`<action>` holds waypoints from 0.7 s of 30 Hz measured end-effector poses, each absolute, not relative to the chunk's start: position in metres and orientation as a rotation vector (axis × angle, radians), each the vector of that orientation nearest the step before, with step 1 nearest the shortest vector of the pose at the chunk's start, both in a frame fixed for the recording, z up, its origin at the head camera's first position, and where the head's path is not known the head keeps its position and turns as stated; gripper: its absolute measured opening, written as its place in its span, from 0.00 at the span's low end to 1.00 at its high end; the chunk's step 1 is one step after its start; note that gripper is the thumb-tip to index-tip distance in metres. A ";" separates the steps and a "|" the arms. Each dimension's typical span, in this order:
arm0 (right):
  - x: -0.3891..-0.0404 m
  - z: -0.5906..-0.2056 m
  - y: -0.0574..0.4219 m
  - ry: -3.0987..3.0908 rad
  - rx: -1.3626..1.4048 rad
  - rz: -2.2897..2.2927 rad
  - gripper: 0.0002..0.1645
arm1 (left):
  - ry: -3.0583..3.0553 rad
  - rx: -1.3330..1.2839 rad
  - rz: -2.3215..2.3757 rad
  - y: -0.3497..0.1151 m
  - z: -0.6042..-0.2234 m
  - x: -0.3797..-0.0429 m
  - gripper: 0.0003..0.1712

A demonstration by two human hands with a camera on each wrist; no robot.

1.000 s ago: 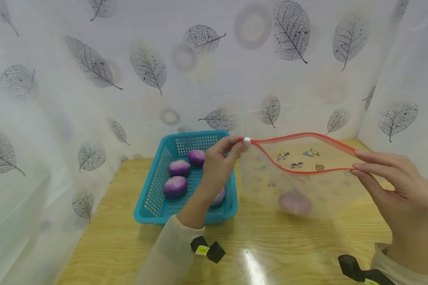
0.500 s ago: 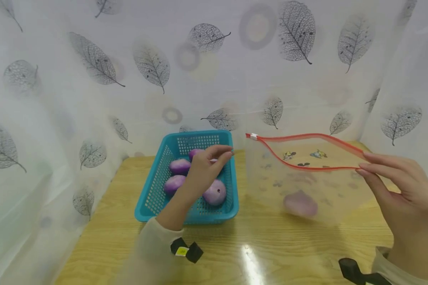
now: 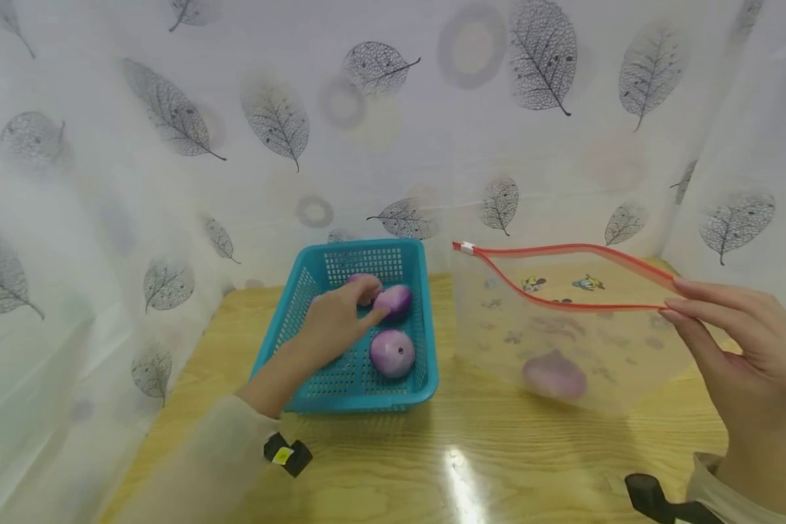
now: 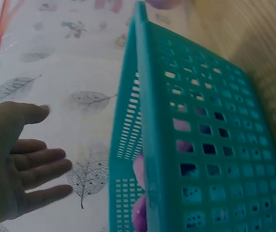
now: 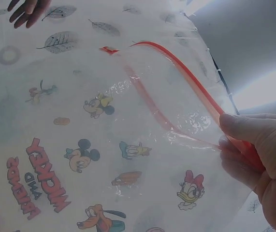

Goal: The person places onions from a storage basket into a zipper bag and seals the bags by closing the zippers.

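My left hand (image 3: pixel 334 320) hovers over the blue plastic basket (image 3: pixel 360 402), thumb and fingers apart with nothing between them. Several purple onions lie inside; one onion (image 3: pixel 393 354) sits near the front, another onion (image 3: pixel 394 302) right at my fingertips. In the left wrist view, the left hand (image 4: pixel 26 164) shows loosely spread fingers beside the basket's wall. My right hand (image 3: pixel 753 338) pinches the corner of a clear zip bag (image 3: pixel 498 327), whose red-edged mouth gapes. One onion (image 3: pixel 554 375) rests in the bag's bottom. A white slider (image 3: pixel 467 248) sits at the bag's left end.
The wooden table (image 3: pixel 511 466) carries the basket at left, with the bag to its right. Behind and beside it hangs a leaf-patterned curtain (image 3: pixel 399 145). Cartoon prints, such as a mouse head (image 5: pixel 82 154), cover the bag.
My left hand has let go of the bag's slider end and moved left over the basket. The right hand keeps its hold on the bag's corner, barely shifted.
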State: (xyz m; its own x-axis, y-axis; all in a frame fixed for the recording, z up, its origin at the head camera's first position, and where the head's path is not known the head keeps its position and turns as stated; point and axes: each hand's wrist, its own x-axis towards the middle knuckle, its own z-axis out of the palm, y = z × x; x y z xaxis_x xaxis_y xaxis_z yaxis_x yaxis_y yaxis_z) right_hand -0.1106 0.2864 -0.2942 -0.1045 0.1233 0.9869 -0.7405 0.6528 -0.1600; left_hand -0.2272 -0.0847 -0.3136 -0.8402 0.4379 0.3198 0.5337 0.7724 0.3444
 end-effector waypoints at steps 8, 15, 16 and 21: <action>-0.108 -0.293 0.286 -1.494 0.622 0.882 0.17 | -3.283 -0.887 -0.349 -0.085 -0.330 -0.241 0.52; -0.104 -0.292 0.286 -1.539 0.652 0.898 0.17 | -3.412 -1.049 -0.340 -0.076 -0.350 -0.254 0.54; -0.103 -0.292 0.286 -1.540 0.653 0.904 0.17 | -3.412 -1.056 -0.329 -0.074 -0.352 -0.255 0.55; -0.102 -0.290 0.283 -1.526 0.664 0.919 0.17 | -3.433 -1.044 -0.218 -0.061 -0.363 -0.260 0.59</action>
State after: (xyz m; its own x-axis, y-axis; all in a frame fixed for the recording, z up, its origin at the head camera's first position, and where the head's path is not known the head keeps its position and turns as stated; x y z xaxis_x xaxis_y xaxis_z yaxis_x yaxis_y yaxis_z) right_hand -0.1016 0.2828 -0.2896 -0.1630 0.0858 0.9829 -0.8287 0.5287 -0.1836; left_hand -0.2597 -0.0606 -0.3627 -0.7387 0.5534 -0.3848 0.5003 0.8327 0.2372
